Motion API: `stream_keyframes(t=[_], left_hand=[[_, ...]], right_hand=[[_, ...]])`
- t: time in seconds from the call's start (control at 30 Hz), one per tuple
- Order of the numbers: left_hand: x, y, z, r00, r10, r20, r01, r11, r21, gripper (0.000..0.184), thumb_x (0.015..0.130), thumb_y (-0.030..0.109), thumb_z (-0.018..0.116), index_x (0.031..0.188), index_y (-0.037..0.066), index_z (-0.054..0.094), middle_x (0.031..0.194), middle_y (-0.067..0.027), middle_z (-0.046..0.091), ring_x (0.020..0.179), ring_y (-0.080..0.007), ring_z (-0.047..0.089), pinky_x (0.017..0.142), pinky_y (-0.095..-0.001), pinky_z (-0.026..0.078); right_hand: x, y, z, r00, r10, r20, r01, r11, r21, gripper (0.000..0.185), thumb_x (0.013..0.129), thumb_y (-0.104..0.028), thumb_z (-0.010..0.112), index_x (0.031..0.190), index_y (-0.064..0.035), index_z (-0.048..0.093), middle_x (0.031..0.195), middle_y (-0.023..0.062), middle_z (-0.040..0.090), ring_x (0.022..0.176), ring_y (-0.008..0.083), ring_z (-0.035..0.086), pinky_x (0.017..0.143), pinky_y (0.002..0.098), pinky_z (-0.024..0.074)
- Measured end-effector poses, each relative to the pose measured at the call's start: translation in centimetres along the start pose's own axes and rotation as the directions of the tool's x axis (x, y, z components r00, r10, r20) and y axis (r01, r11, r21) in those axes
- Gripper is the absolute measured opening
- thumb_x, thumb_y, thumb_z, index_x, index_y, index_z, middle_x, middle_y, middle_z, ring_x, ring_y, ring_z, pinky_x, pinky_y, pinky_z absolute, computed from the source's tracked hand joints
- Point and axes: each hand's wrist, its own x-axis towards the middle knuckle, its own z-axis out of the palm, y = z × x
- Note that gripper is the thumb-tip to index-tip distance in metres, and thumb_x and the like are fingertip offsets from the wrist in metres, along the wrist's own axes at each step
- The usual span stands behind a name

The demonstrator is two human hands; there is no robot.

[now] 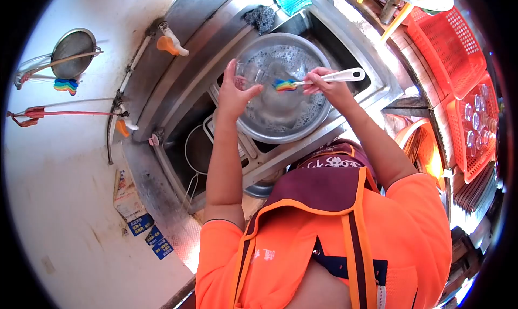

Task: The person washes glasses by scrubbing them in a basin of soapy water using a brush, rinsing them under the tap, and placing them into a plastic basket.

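Over the large metal basin (249, 126) of sudsy water, my left hand (235, 90) grips a clear drinking glass (249, 71) with thumb and fingers around it. My right hand (326, 85) is closed on the white handle of a bottle brush (343, 76). The rainbow-striped sponge head of this brush points left toward the glass, a short gap away from it. Foam and cloudy water (280, 101) lie beneath both hands; what is under the surface cannot be made out.
The basin sits over a steel double sink (372, 96). A wire strainer (195, 152) lies in the left bowl. A dark scourer (260, 18) and a green sponge (293, 2) rest on the back rim. At right, a red basket (470, 166) holds several glasses. Two orange-handled taps (167, 44) line the wall.
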Motion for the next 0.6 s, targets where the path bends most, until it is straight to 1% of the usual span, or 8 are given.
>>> stream_keyframes(t=[0.1, 0.17, 0.33, 0.37, 0.43, 0.5, 0.53, 0.6], left_hand=[[0.2, -1.0, -0.2, 0.980, -0.122, 0.158, 0.154, 0.965, -0.211, 0.096, 0.060, 0.013, 0.082, 0.139, 0.005, 0.028, 0.093, -0.0069, 0.054, 0.076, -0.0138, 0.054, 0.070, -0.0275, 0.048], [0.0, -1.3, -0.4, 0.950, -0.172, 0.260, 0.258, 0.901, -0.348, 0.091, 0.063, 0.022, 0.082, 0.138, 0.012, 0.032, 0.095, -0.0060, 0.056, 0.087, -0.0138, 0.056, 0.069, -0.0303, 0.048], [-0.1, -1.2, -0.1, 0.941, -0.163, 0.295, 0.265, 0.899, -0.349, 0.065, 0.072, 0.029, 0.074, 0.127, 0.014, 0.041, 0.100, -0.0045, 0.057, 0.089, -0.0171, 0.059, 0.066, -0.0336, 0.050], [-0.3, -1.8, -0.2, 0.921, -0.183, 0.344, 0.336, 0.818, -0.466, 0.066, 0.073, 0.031, 0.074, 0.127, 0.015, 0.042, 0.101, -0.0054, 0.058, 0.088, -0.0183, 0.059, 0.065, -0.0342, 0.051], [-0.7, -2.8, -0.2, 0.898, -0.196, 0.393, 0.404, 0.718, -0.566, 0.066, 0.073, 0.034, 0.074, 0.128, 0.015, 0.042, 0.101, -0.0064, 0.058, 0.087, -0.0194, 0.060, 0.063, -0.0348, 0.052], [-1.1, -4.5, 0.0, 0.885, -0.167, 0.435, 0.459, 0.477, -0.750, 0.069, 0.075, 0.049, 0.069, 0.129, 0.014, 0.043, 0.101, -0.0093, 0.058, 0.085, -0.0232, 0.060, 0.060, -0.0360, 0.054], [-1.4, -4.3, 0.0, 0.886, -0.171, 0.432, 0.458, 0.475, -0.751, 0.069, 0.075, 0.049, 0.069, 0.129, 0.014, 0.043, 0.101, -0.0093, 0.058, 0.085, -0.0232, 0.060, 0.060, -0.0360, 0.054], [-1.8, -3.8, 0.7, 0.874, -0.225, 0.430, 0.484, 0.321, -0.814, 0.078, 0.078, 0.063, 0.056, 0.134, 0.013, 0.035, 0.102, -0.0123, 0.058, 0.077, -0.0233, 0.061, 0.061, -0.0369, 0.053]], right_hand=[[-0.2, -0.9, -0.5, 0.996, -0.010, -0.092, 0.020, 0.993, 0.117, 0.024, 0.092, -0.023, 0.054, 0.092, 0.0001, 0.060, 0.081, 0.0106, 0.066, 0.069, 0.0150, 0.066, 0.064, 0.0239, 0.0541], [0.4, -3.2, 0.6, 0.995, -0.028, -0.095, 0.043, 0.986, 0.163, 0.028, 0.093, -0.027, 0.052, 0.093, -0.0004, 0.061, 0.082, 0.0119, 0.067, 0.070, 0.0166, 0.066, 0.066, 0.0247, 0.0532], [1.8, -5.3, 3.4, 0.997, -0.077, 0.006, 0.075, 0.978, 0.196, 0.027, 0.093, -0.027, 0.052, 0.092, -0.0014, 0.062, 0.080, 0.0099, 0.066, 0.071, 0.0160, 0.066, 0.068, 0.0243, 0.0525], [1.7, -4.8, 3.1, 0.997, -0.074, 0.004, 0.072, 0.977, 0.200, 0.027, 0.093, -0.027, 0.052, 0.092, -0.0014, 0.062, 0.080, 0.0099, 0.066, 0.071, 0.0160, 0.066, 0.068, 0.0243, 0.0525], [1.2, -2.5, 1.7, 0.999, 0.022, 0.038, -0.026, 0.995, 0.101, 0.026, 0.092, -0.026, 0.054, 0.090, -0.0014, 0.062, 0.079, 0.0084, 0.066, 0.070, 0.0147, 0.066, 0.066, 0.0238, 0.0524], [0.8, 0.4, 0.0, 0.999, 0.023, 0.028, -0.023, 1.000, -0.008, 0.026, 0.092, -0.027, 0.054, 0.088, -0.0030, 0.062, 0.076, 0.0058, 0.066, 0.068, 0.0125, 0.065, 0.063, 0.0228, 0.0503], [0.4, 1.7, -0.5, 1.000, 0.026, 0.006, -0.025, 0.994, -0.107, 0.026, 0.092, -0.028, 0.054, 0.085, -0.0045, 0.063, 0.073, 0.0033, 0.065, 0.065, 0.0104, 0.063, 0.060, 0.0217, 0.0483], [-0.2, 3.3, -1.3, 0.999, 0.011, -0.031, -0.026, 0.856, -0.516, 0.025, 0.091, -0.025, 0.056, 0.079, -0.0038, 0.062, 0.066, 0.0017, 0.062, 0.060, 0.0085, 0.060, 0.055, 0.0208, 0.0457]])
